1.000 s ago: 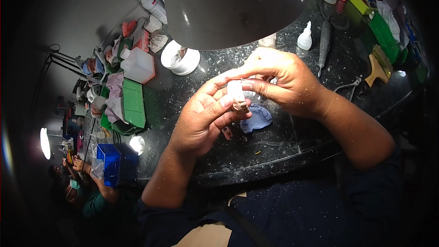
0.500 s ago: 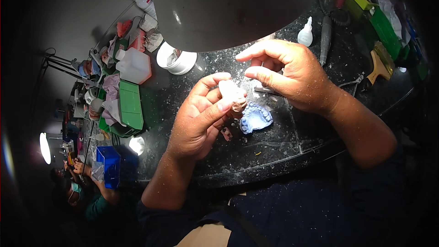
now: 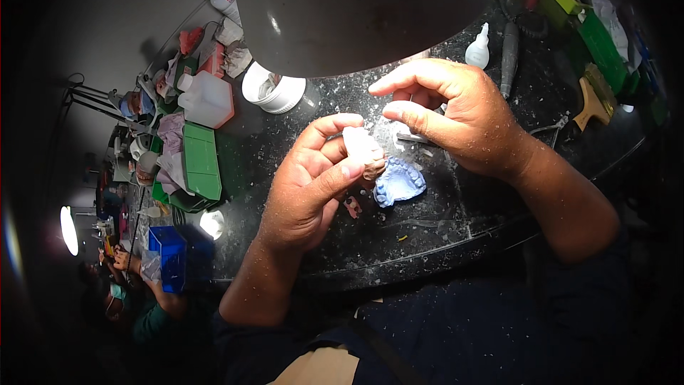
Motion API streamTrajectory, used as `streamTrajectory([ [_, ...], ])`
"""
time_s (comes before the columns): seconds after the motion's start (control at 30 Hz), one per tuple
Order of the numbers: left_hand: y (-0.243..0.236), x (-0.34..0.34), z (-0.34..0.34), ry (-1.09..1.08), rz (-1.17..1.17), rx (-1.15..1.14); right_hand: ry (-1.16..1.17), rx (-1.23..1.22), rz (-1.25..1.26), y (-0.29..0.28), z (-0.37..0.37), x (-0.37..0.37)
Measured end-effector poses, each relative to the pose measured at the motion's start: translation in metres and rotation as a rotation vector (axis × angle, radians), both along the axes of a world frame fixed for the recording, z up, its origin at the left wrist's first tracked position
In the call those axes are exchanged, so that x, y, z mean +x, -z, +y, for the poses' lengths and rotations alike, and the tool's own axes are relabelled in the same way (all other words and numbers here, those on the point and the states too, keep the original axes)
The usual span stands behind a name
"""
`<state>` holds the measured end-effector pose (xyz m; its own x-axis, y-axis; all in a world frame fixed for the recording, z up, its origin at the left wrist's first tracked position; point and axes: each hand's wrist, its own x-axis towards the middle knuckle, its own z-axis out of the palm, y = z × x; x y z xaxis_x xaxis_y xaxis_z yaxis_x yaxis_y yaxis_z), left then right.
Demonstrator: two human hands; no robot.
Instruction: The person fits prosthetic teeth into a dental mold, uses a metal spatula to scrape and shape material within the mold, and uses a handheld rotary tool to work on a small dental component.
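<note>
My left hand (image 3: 303, 189) grips a dental cast (image 3: 362, 144), its top side glaring white under the light and tan teeth showing along the lower edge. Thumb and fingers pinch it from both sides. Beside it my right hand (image 3: 456, 107) hovers with thumb and forefinger apart; the other fingers curl behind them, partly hidden. Below the right thumb shows a small metal tool (image 3: 412, 137), and whether the curled fingers touch it cannot be seen. A blue dental cast (image 3: 400, 182) rests on the bench just beyond the held cast. Close to my left wrist lies a small pinkish piece (image 3: 353, 206).
A dark lamp shade (image 3: 356, 14) overhangs the dusty black bench. At left are a white round tub (image 3: 273, 90), a plastic canister (image 3: 206, 100), green bin (image 3: 201, 164) and blue bin (image 3: 168, 260). At right: dropper bottle (image 3: 478, 48), handpiece (image 3: 509, 60), brush (image 3: 593, 103). Another person sits far left.
The held cast has tilted slightly, its pale side now brighter. Both hands stay nearly in place, and the view has shifted a little.
</note>
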<state>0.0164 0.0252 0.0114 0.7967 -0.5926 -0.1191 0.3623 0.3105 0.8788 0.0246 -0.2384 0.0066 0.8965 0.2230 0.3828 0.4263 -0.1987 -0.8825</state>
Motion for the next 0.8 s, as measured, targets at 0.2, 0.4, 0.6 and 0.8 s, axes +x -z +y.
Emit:
streamTrajectory([
  [0.2,-0.007,-0.002,0.001,-0.089,-0.026,0.049,0.026,-0.017,-0.001,-0.004,0.002,-0.001],
  [0.4,-0.016,0.007,0.02,-0.299,-0.239,-0.13,0.047,-0.034,-0.049,0.0,0.0,-0.001],
  [0.6,-0.027,-0.014,0.055,-0.536,-0.423,-0.196,0.013,-0.055,-0.065,0.008,-0.004,-0.001],
  [0.8,-0.036,-0.064,0.109,-0.818,-0.501,-0.188,-0.008,-0.096,-0.115,0.006,0.001,-0.004],
])
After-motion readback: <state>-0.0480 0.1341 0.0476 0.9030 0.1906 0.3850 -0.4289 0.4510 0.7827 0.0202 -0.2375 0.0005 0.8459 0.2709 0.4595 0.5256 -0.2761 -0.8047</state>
